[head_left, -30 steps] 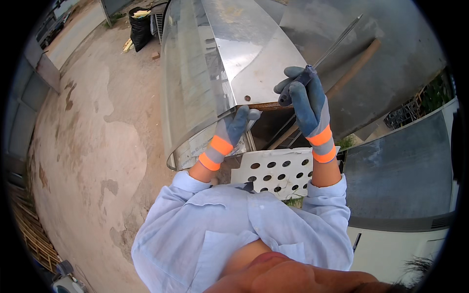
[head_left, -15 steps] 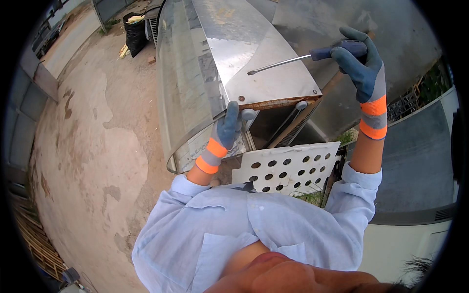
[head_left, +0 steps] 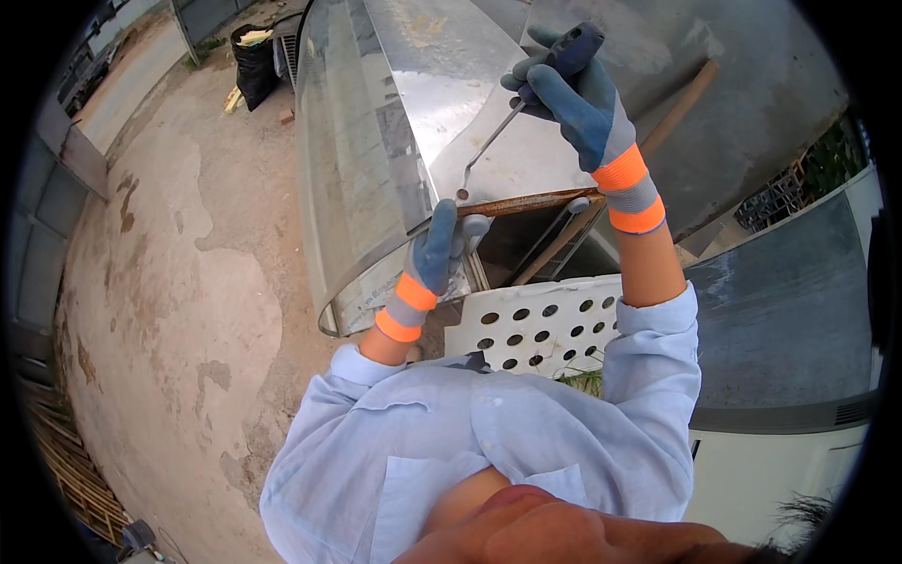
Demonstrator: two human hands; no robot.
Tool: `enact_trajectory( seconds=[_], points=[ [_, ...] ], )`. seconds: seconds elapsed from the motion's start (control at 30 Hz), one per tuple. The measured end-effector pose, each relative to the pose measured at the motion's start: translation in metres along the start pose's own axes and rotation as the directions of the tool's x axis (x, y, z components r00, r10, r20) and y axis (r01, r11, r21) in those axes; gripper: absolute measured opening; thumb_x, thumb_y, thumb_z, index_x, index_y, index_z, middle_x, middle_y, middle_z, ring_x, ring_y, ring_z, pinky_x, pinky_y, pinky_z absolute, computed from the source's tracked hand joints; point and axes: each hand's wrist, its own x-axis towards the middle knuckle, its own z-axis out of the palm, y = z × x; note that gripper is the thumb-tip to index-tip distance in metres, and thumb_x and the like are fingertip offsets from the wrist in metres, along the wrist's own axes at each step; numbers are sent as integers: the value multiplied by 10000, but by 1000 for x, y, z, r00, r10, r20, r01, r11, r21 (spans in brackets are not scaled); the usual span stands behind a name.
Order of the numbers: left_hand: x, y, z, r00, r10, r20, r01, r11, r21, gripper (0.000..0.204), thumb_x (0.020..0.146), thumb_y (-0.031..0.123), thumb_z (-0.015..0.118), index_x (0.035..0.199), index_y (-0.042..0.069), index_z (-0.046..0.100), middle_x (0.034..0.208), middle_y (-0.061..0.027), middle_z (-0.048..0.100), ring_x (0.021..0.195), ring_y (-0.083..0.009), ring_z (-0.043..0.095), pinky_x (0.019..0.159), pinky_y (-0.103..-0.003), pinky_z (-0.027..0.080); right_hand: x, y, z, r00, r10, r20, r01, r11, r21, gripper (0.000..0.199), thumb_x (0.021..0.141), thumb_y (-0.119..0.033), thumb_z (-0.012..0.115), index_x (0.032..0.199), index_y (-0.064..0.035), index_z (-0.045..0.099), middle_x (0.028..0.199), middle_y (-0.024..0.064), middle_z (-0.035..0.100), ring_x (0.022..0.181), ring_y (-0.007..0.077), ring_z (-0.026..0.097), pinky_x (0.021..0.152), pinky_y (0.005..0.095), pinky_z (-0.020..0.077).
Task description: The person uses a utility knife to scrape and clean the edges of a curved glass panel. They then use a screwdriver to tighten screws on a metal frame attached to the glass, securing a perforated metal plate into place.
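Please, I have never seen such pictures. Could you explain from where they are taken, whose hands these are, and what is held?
No robot is here: a person wearing blue-grey gloves works by hand. A fisheye camera on the person's head looks down, so straight edges bend near the rim. The right hand holds a screwdriver, its tip at what looks like a round brown screw head on a metal top. The left hand is at the near corner of that top, beside a curved glass panel. Lower down is a white panel with holes.
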Motion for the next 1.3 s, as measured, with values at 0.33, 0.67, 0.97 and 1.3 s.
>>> enact_trajectory(
  seconds=[0.33, 0.67, 0.97, 1.3],
  points=[
    [1, 0, -2, 999, -28, -31, 29, 999, 27, 523, 964, 552, 422, 840, 103, 660, 529, 95, 313, 464, -39, 232, 438, -238, 177, -27, 29, 5, 877, 463, 132, -400, 853, -335, 199, 923, -184, 597, 1020, -17, 645, 943, 65, 680, 882, 144, 667, 723, 273, 545],
    [4, -7, -4, 998, -47, -44, 49, 998, 40, 610, 957, 576, 413, 912, 46, 712, 530, 76, 332, 482, -55, 258, 470, -246, 213, -64, 41, 10, 951, 255, 175, -233, 963, -138, 109, 918, -80, 575, 975, 7, 608, 925, 59, 673, 845, 101, 624, 771, 254, 524],
    [0, 0, 1, 999, 20, -37, -18, 999, 42, 612, 965, 562, 408, 952, 29, 709, 544, 70, 366, 500, -58, 282, 487, -242, 249, -76, 49, 12, 968, 209, 139, -203, 978, -57, 113, 935, -90, 543, 941, 15, 585, 920, 80, 674, 833, 110, 629, 763, 258, 519],
    [3, -5, -4, 999, 27, -17, -26, 997, 72, 602, 975, 547, 395, 931, 32, 705, 544, 69, 367, 505, -60, 288, 490, -242, 256, -74, 38, 15, 952, 253, 175, -239, 966, -98, 66, 938, -44, 522, 919, 6, 562, 915, 94, 671, 857, 121, 636, 792, 270, 530]
  ],
)
